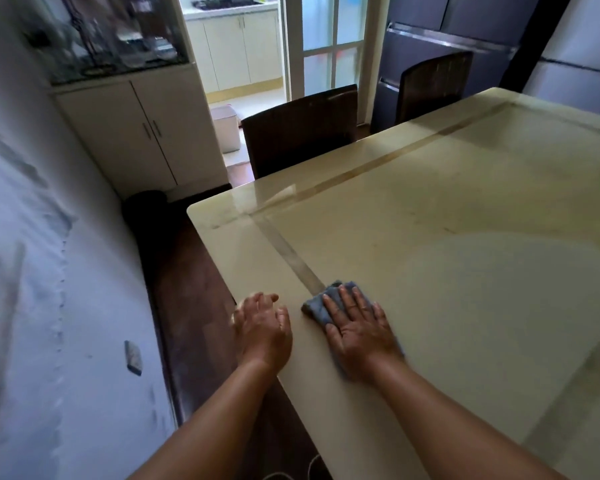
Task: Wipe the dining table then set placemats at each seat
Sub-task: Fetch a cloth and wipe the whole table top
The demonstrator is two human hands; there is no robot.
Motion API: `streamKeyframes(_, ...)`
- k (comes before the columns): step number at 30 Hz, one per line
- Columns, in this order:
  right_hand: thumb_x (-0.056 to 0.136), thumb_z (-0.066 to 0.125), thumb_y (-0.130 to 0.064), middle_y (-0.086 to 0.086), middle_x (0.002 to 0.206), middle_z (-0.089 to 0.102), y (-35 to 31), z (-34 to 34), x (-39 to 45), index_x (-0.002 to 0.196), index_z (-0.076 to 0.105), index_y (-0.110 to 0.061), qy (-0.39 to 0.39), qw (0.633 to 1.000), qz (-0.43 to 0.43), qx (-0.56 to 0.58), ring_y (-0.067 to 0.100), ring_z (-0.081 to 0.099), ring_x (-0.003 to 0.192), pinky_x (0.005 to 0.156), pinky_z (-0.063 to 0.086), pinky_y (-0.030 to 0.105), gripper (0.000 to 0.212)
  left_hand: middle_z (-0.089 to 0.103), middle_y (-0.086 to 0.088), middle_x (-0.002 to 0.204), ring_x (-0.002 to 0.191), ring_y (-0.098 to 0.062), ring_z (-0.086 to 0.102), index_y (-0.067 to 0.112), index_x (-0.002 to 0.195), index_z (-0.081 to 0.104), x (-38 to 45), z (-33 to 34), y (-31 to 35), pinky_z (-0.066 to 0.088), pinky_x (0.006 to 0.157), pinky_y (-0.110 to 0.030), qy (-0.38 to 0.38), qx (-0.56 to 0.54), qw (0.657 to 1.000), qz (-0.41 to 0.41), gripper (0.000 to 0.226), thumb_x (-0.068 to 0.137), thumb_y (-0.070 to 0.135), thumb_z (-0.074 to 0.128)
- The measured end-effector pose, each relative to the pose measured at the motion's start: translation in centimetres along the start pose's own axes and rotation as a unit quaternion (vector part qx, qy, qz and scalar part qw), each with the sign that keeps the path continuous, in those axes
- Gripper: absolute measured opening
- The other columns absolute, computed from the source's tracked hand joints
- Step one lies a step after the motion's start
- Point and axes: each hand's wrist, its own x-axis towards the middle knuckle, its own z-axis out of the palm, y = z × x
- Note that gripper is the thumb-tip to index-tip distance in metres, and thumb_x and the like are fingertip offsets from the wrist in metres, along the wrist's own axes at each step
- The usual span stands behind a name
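- Right hand (359, 329) flat, fingers spread, pressing blue cloth (321, 303) onto table (465, 220).
- Left hand (262, 327) just beside it at table edge, loosely open, holding nothing, slightly blurred.
- Wiping underway; how much is wiped, probably unclear.
- No placemats visible; two chairs (300, 128) well beyond hands.

I am wearing the only camera on my head, and it is looking forward and down along my own forearms. It is sitting close above the near left corner of the surface (430, 209), which is running away toward the upper right. The wide lens is bending the wall (32, 237) at the left edge. Farther off, it is taking in two chairs (302, 129) and a doorway (243, 64).
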Motion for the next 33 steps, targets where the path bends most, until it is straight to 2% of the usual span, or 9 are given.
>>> streamKeyframes(4, 0.097, 0.02, -0.047, -0.008, 0.158, -0.015, 1.0, -0.6, 2.8, 0.147, -0.003, -0.04, 0.016, 1.0, 0.017, -0.008, 0.011, -0.015, 0.144, 0.115, -0.007, 0.037, 0.056, 0.017, -0.005, 0.152, 0.141, -0.026, 0.01, 0.031, 0.132, 0.042, 1.6, 0.4, -1.4, 0.007, 0.115, -0.041, -0.004, -0.007, 0.999, -0.04, 0.038, 0.094, 0.031, 0.036)
streamKeyframes(7, 0.098, 0.02, -0.047, -0.008, 0.158, -0.013, 2.1, -1.5, 5.8, 0.148, -0.002, -0.04, 0.02, 0.999, 0.024, -0.014, 0.011, -0.013, 0.145, 0.115, -0.005, 0.037, 0.055, 0.007, -0.006, 0.154, 0.141, -0.027, 0.009, 0.029, 0.142, 0.026, 3.7, 0.8, -2.1, 0.008, 0.115, -0.039, -0.004, -0.042, 0.997, -0.071, 0.049, 0.094, 0.032, 0.037)
streamKeyframes(11, 0.098, 0.017, -0.045, -0.007, 0.159, -0.013, 3.4, -2.8, 9.5, 0.148, -0.002, -0.037, 0.018, 0.999, 0.039, -0.025, 0.012, -0.012, 0.145, 0.116, -0.003, 0.038, 0.054, 0.005, -0.007, 0.155, 0.141, -0.025, 0.011, 0.018, 0.147, 0.006, 6.2, 1.7, -2.4, 0.012, 0.115, -0.037, 0.009, -0.073, 0.991, -0.115, 0.063, 0.094, 0.03, 0.038)
streamKeyframes(15, 0.099, 0.017, -0.045, -0.006, 0.159, -0.012, 4.8, -4.0, 14.3, 0.149, 0.0, -0.036, 0.024, 0.997, 0.061, -0.032, 0.013, -0.011, 0.146, 0.117, 0.0, 0.04, 0.054, 0.004, -0.007, 0.156, 0.143, -0.023, 0.005, 0.014, 0.147, 0.006, 9.8, 2.1, -2.7, 0.007, 0.116, -0.037, 0.046, -0.045, 0.99, -0.123, 0.063, 0.094, 0.029, 0.037)
streamKeyframes(19, 0.098, 0.017, -0.045, -0.006, 0.159, -0.011, 6.4, -5.3, 19.1, 0.149, 0.001, -0.035, 0.034, 0.995, 0.095, -0.026, 0.013, -0.01, 0.146, 0.116, 0.0, 0.041, 0.054, 0.009, -0.008, 0.156, 0.143, -0.024, 0.01, 0.012, 0.146, 0.013, 11.9, 2.4, -3.2, 0.014, 0.115, -0.038, 0.075, -0.058, 0.986, -0.138, 0.06, 0.094, 0.027, 0.038)
streamKeyframes(26, 0.099, 0.014, -0.044, 0.0, 0.158, -0.015, 5.0, -5.7, 23.1, 0.15, -0.005, -0.028, 0.034, 0.985, 0.17, -0.011, 0.02, -0.015, 0.145, 0.116, -0.006, 0.043, 0.057, 0.009, -0.009, 0.155, 0.142, -0.025, 0.011, 0.008, 0.145, 0.018, 12.2, 3.0, -3.6, 0.013, 0.115, -0.037, 0.079, -0.051, 0.987, -0.129, 0.059, 0.093, 0.026, 0.038)
streamKeyframes(29, 0.098, 0.014, -0.044, 0.002, 0.158, -0.018, 0.1, -4.2, 21.4, 0.149, -0.01, -0.024, 0.026, 0.994, 0.104, -0.025, 0.021, -0.018, 0.144, 0.116, -0.008, 0.042, 0.06, 0.01, -0.011, 0.155, 0.142, -0.026, 0.011, 0.006, 0.144, 0.019, 12.1, 2.9, -3.4, 0.015, 0.117, -0.04, 0.079, -0.074, 0.987, -0.119, 0.057, 0.093, 0.023, 0.037)
streamKeyframes(33, 0.097, 0.012, -0.045, -0.001, 0.157, -0.02, -9.0, -0.5, 18.1, 0.148, -0.012, -0.023, 0.006, 0.994, -0.1, -0.048, 0.017, -0.024, 0.142, 0.112, -0.016, 0.034, 0.06, 0.017, -0.013, 0.154, 0.142, -0.025, 0.017, 0.007, 0.142, 0.028, 11.8, 2.4, -3.5, 0.017, 0.117, -0.037, 0.099, -0.12, 0.981, -0.116, 0.055, 0.091, 0.027, 0.031)
